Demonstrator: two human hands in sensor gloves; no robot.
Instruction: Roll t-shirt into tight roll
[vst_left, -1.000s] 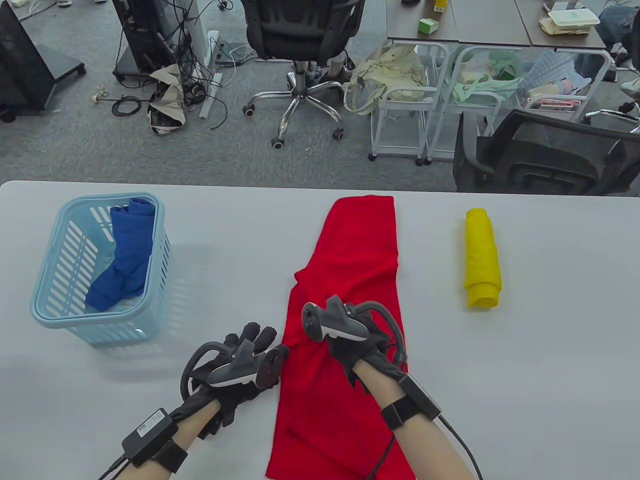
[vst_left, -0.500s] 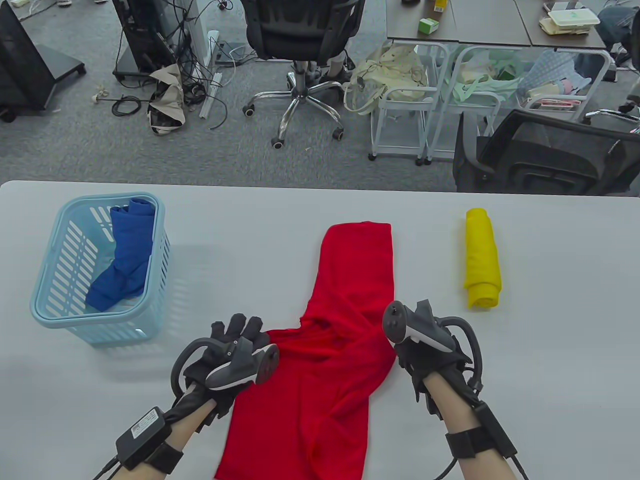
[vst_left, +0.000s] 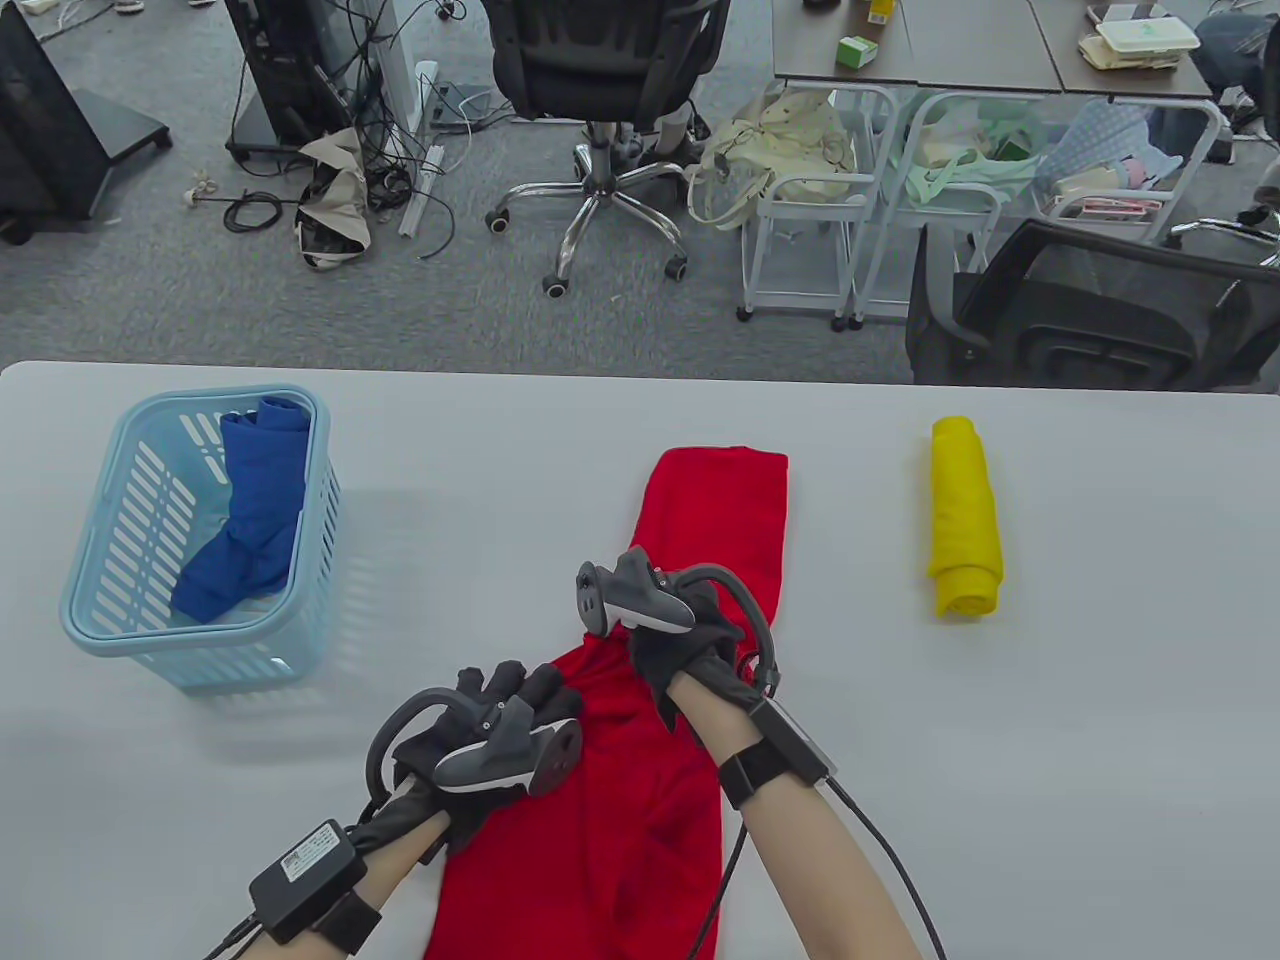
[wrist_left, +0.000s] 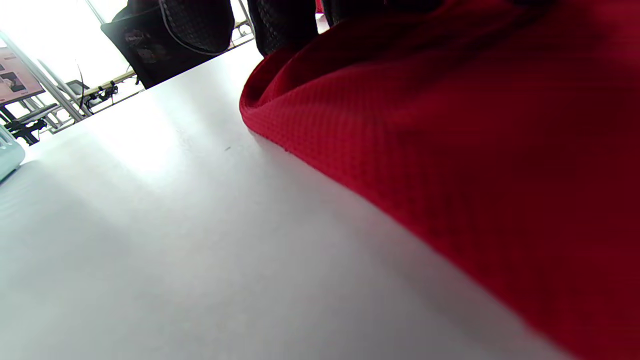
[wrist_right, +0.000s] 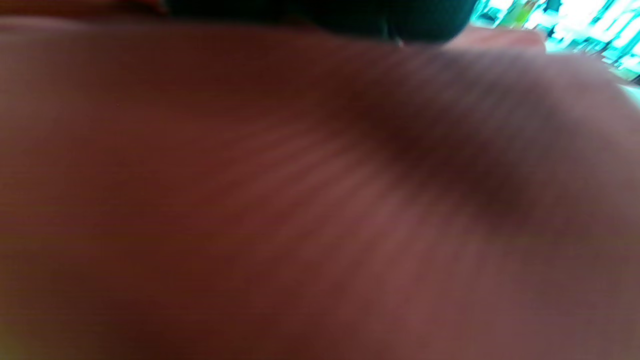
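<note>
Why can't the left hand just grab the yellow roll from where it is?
Probably it can't easily: the left hand rests on the red t-shirt, and the right hand sits between it and the yellow roll.

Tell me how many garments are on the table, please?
3: red shirt in the middle under both hands, yellow roll on the right, blue garment inside the basket on the left.

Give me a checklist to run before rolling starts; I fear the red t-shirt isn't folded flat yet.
1. Red t-shirt in a narrow strip: not ok, near part spreads wide and wrinkled.
2. Left hand on the shirt's left edge: ok.
3. Right hand on the shirt's middle: ok.
4. Right hand's grip on the cloth: cannot tell.
5. Yellow rolled shirt apart from the red one: ok.
</note>
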